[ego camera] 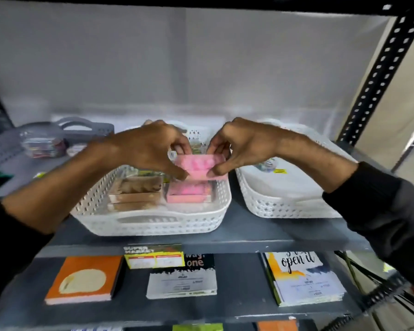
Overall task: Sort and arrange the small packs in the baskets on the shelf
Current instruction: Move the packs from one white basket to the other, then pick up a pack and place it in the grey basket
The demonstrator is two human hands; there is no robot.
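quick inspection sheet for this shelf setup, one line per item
surface: grey shelf carrying three baskets
job's things: pink pack held above middle white basket, which holds brown packs and another pink pack; right white basket nearly bare
clutter: clear tub in grey basket
grippers: left hand and right hand both pinch the pack
cables: nothing seen
surroundings: booklets on lower shelf, black slotted upright
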